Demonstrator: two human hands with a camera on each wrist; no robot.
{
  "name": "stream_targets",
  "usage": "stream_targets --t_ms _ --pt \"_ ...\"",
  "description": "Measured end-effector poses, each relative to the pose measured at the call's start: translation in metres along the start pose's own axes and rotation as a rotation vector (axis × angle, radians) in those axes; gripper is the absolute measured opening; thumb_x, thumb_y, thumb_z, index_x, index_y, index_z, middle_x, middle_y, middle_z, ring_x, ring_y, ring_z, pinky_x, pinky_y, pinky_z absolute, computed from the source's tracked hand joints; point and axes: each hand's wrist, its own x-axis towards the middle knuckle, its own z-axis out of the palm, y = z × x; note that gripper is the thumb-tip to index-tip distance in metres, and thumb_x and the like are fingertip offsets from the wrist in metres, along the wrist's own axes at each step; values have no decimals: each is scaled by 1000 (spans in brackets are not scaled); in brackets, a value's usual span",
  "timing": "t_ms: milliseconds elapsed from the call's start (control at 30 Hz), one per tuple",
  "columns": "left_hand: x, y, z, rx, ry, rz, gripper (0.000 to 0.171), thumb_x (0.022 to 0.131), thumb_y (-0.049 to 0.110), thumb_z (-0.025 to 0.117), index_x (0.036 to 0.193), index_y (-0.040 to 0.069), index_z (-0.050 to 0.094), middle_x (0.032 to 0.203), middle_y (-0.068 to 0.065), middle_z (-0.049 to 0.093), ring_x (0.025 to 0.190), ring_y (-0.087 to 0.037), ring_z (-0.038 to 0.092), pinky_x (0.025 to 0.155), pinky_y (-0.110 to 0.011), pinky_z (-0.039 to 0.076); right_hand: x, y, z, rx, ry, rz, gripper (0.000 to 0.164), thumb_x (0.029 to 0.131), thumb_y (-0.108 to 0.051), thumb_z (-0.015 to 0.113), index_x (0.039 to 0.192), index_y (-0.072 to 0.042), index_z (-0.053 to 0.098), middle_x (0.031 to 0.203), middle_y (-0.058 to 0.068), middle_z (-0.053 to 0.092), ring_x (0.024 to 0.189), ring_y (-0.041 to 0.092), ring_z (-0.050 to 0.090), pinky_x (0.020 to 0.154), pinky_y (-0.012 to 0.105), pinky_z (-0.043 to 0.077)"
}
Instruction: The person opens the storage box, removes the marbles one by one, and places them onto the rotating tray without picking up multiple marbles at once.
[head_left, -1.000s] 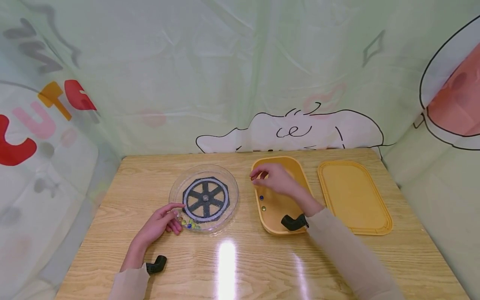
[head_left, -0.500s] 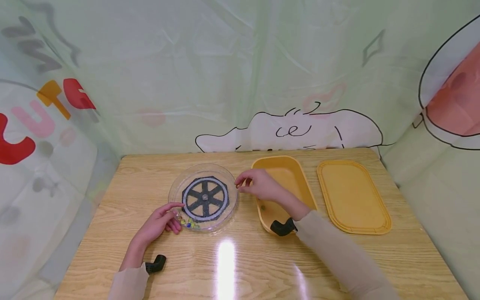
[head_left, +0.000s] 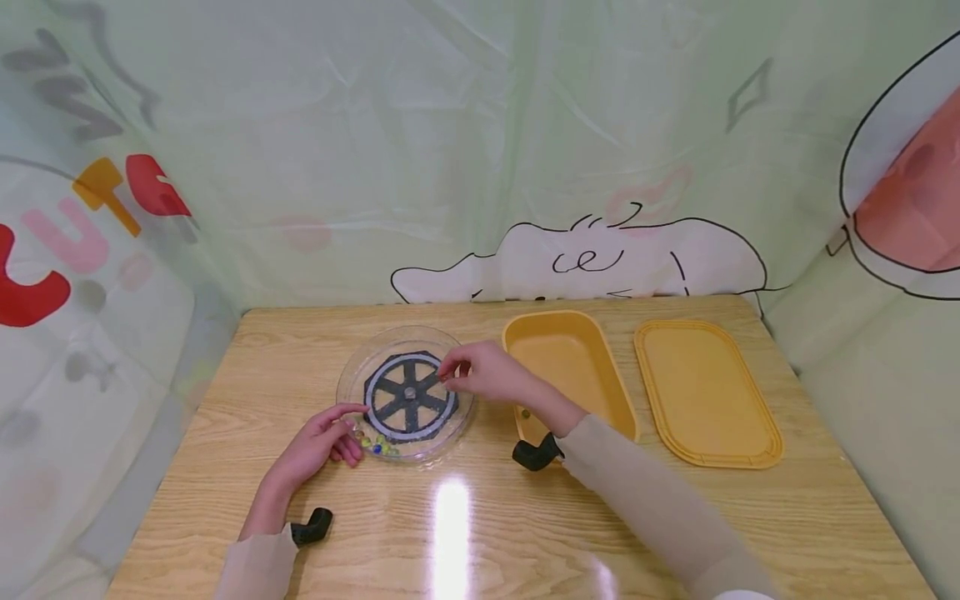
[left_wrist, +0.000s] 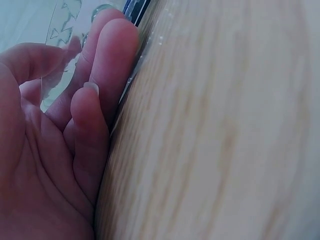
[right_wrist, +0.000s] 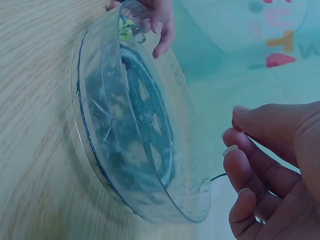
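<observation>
Above the right side of a round clear plastic dish (head_left: 405, 337), my right hand (head_left: 487, 371) pinches a small reddish marble (head_left: 442, 376) between thumb and fingertips. The fingers mostly hide it in the right wrist view. My left hand (head_left: 318, 446) holds the dish's near-left wall, index finger over the rim and the other fingers bent outside against it. Inside, by that hand, several marbles (head_left: 377, 448) cluster, yellow-green ones and a blue one among them. A dark spoked wheel shape (head_left: 410, 393) with a pale ring shows in the middle of the dish.
A deep yellow tray (head_left: 558, 350) stands right of the dish, under my right forearm, with a marble (head_left: 525, 413) at its left side. Farther right lies a flat yellow lid (head_left: 705, 392). A printed curtain (head_left: 337, 167) hangs behind the wooden table (head_left: 360, 533).
My right hand has moved left with the reddish marble, from over the yellow tray to over the clear dish. My left hand has stayed at the dish.
</observation>
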Motion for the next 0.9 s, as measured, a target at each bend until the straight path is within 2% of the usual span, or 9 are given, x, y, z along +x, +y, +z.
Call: stream_targets --t_ms 267,467,700,900 --pt "1 0 0 -2 9 -8 35 108 24 43 138 10 54 82 -16 69 69 -29 69 61 -28 50 14 -3 8 44 -24 45 17 90 -11 74 107 -7 73 90 -5 68 80 17 57 72 27 49" --pt "0 -1 0 -8 6 -5 34 108 22 44 138 9 54 82 -16 69 69 -29 69 60 -28 50 22 -1 15 56 -32 65 15 91 -12 74 106 -10 73 91 -5 66 83 17 57 72 26 49" --pt "0 -1 0 -11 4 -4 34 108 23 43 138 10 54 82 -16 69 68 -29 69 61 -28 50 24 2 19 69 -47 28 16 90 -12 75 105 -7 73 90 -5 67 86 22 60 74 26 49" --pt "0 -2 1 -11 4 -2 35 108 22 43 138 9 54 82 -16 69 68 -29 69 61 -28 50 22 2 18 58 -47 29 18 91 -12 74 107 -5 72 91 -5 67 86 20 60 75 26 49"
